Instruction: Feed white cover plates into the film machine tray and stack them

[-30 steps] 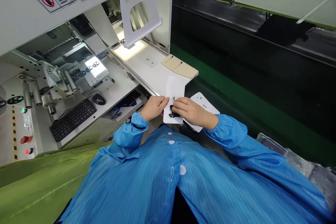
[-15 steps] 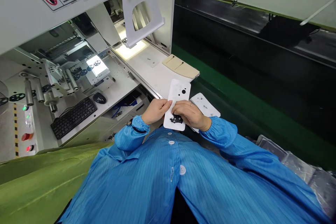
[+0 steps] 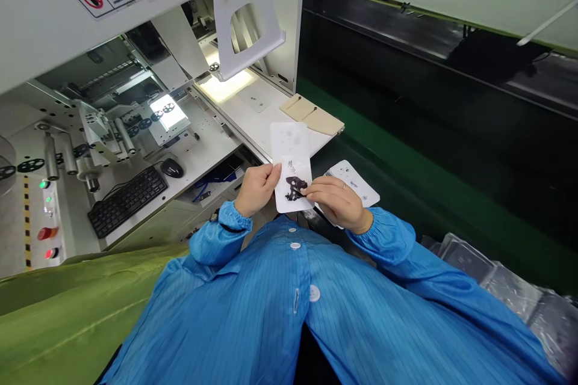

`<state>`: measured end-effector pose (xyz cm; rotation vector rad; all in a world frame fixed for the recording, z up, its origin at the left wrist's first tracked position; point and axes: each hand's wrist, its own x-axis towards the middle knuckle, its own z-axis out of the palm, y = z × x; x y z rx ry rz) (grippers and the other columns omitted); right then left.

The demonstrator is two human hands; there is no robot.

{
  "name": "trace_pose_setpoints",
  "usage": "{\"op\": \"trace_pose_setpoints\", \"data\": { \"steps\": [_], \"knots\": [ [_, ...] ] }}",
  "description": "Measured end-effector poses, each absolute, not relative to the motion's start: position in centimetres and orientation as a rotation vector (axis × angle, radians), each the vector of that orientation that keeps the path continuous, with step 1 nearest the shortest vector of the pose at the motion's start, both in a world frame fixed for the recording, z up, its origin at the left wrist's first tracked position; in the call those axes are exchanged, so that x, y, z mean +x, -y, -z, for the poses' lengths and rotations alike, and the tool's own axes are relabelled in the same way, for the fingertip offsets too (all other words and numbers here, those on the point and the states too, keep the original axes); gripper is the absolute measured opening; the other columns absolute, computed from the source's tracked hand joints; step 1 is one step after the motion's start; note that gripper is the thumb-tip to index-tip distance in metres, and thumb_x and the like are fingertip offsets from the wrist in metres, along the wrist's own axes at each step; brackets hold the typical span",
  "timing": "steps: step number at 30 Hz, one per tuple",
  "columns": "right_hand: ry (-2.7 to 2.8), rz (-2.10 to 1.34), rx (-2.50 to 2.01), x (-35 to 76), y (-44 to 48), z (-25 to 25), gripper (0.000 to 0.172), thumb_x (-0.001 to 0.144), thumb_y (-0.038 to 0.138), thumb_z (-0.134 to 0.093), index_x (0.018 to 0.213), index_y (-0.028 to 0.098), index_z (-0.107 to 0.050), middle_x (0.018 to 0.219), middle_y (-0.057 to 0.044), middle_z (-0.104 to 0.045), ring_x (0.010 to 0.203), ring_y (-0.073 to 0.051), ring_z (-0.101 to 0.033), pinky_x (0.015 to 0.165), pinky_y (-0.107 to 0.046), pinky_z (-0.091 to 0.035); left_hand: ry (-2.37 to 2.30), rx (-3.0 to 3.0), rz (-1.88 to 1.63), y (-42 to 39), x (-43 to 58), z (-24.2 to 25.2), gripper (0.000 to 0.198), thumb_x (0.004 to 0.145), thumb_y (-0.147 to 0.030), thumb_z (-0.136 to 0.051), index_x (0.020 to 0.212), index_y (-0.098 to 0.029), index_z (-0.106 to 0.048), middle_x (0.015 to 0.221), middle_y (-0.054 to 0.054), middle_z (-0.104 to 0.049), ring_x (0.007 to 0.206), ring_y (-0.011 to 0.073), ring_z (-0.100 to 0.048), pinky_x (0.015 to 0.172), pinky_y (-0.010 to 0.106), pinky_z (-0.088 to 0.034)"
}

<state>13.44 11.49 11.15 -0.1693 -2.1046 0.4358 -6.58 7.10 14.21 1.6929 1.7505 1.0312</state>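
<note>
My left hand (image 3: 256, 188) pinches the left edge of a white phone-shaped panel (image 3: 289, 141) with rounded corners, thumb on top. On the panel's lower part lies a crumpled piece of black film (image 3: 295, 185). The fingertips of my right hand (image 3: 338, 200) are closed on the right side of this film. Some of the film is hidden under those fingers, and whether it is stuck to the panel I cannot tell. Just behind my right hand is a stack of similar white panels (image 3: 359, 186) with small dark marks.
A machine with a lit work surface (image 3: 230, 85) stands ahead. A beige board (image 3: 311, 114) sits at the worktop's right end. A keyboard (image 3: 127, 201) and a mouse (image 3: 171, 168) are on the left. Clear plastic trays (image 3: 469, 258) lie at the lower right.
The white panel has shifted left and slightly up with my left hand. Its upper black spots now look pale. My right fingers have moved to the film's right side, so more of it shows.
</note>
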Motion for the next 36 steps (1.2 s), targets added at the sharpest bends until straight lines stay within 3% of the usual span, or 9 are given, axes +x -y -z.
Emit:
{"op": "trace_pose_setpoints", "data": {
  "steps": [5,10,15,19,22,25,28,31,36],
  "knots": [
    [1.831,-0.899,-0.441,13.2,-11.1,-11.6,0.009,0.08,0.016,-0.063,0.087,0.02,-0.066,0.09,-0.007,-0.072,0.086,-0.019,-0.066,0.077,-0.038,-0.056,-1.782,1.707,-1.096,-6.8,-6.5,-14.3,0.046,0.087,-0.049,-0.034,0.052,-0.019,-0.032,0.046,-0.004,-0.031,0.046,0.0077,-0.028,0.047,0.025,-0.023],
    [1.491,-1.302,-0.659,12.7,-11.5,-11.1,0.04,0.057,0.024,-0.084,0.093,0.02,-0.067,0.09,-0.004,-0.067,0.078,-0.014,-0.061,0.072,-0.032,-0.054,-1.82,1.717,-1.165,-6.3,-6.2,-14.7,0.048,0.088,-0.052,-0.033,0.052,-0.019,-0.031,0.048,-0.004,-0.029,0.047,0.0081,-0.026,0.048,0.026,-0.023],
    [1.422,-1.582,-0.69,13.2,-12.5,-10.4,0.022,0.055,0.026,-0.084,0.067,0.017,-0.068,0.07,0.0,-0.063,0.064,-0.011,-0.058,0.059,-0.025,-0.051,-1.89,1.762,-1.215,-6.3,-6.6,-14.7,0.048,0.088,-0.051,-0.032,0.052,-0.02,-0.029,0.048,-0.004,-0.028,0.046,0.0082,-0.026,0.048,0.026,-0.023],
    [1.381,-1.505,-0.752,14.5,-13.2,-9.9,0.017,0.061,0.03,-0.08,0.065,0.018,-0.068,0.066,0.0,-0.065,0.063,-0.011,-0.059,0.059,-0.025,-0.051,-1.969,1.806,-1.246,-6.4,-7.6,-14.5,0.047,0.089,-0.048,-0.033,0.052,-0.02,-0.027,0.048,-0.004,-0.027,0.046,0.0084,-0.026,0.048,0.026,-0.022],
    [1.521,-1.446,-0.935,16.0,-13.5,-7.5,0.02,0.076,0.037,-0.067,0.079,0.017,-0.07,0.071,-0.004,-0.068,0.066,-0.014,-0.063,0.065,-0.03,-0.055,-2.015,1.803,-1.247,-6.0,-8.5,-14.1,0.047,0.089,-0.048,-0.034,0.052,-0.02,-0.026,0.047,-0.004,-0.026,0.046,0.0085,-0.025,0.048,0.026,-0.022],
    [1.877,-1.147,-1.284,18.0,-12.7,-2.8,0.029,0.089,0.031,-0.047,0.099,0.013,-0.067,0.084,-0.01,-0.071,0.076,-0.018,-0.067,0.075,-0.036,-0.056,-2.077,1.749,-1.21,-5.2,-9.5,-12.9,0.047,0.088,-0.049,-0.036,0.051,-0.02,-0.028,0.046,-0.004,-0.027,0.046,0.0086,-0.025,0.048,0.026,-0.022],
    [2.092,-0.869,-1.484,19.4,-10.5,2.3,0.027,0.085,0.023,-0.049,0.101,0.008,-0.066,0.104,-0.019,-0.067,0.102,-0.028,-0.062,0.092,-0.049,-0.048,-2.111,1.683,-1.131,-4.2,-10.2,-11.3,0.047,0.087,-0.05,-0.036,0.051,-0.02,-0.032,0.045,-0.004,-0.03,0.046,0.009,-0.028,0.048,0.025,-0.022],
    [2.256,-0.664,-1.566,19.8,-8.3,6.2,0.036,0.081,0.016,-0.054,0.113,0.002,-0.06,0.127,-0.026,-0.053,0.126,-0.035,-0.044,0.102,-0.054,-0.038,-2.091,1.612,-1.06,-3.5,-10.5,-10.1,0.047,0.086,-0.05,-0.036,0.051,-0.02,-0.035,0.045,-0.003,-0.033,0.046,0.0095,-0.031,0.048,0.025,-0.024],
    [2.58,-0.338,-1.566,19.7,-6.7,8.7,0.036,0.087,0.012,-0.041,0.116,0.0,-0.058,0.13,-0.026,-0.051,0.125,-0.034,-0.045,0.098,-0.048,-0.044,-2.069,1.554,-1.013,-3.3,-10.5,-9.4,0.045,0.085,-0.049,-0.036,0.051,-0.02,-0.034,0.046,-0.003,-0.033,0.046,0.0094,-0.031,0.048,0.024,-0.025]
  ]
}}
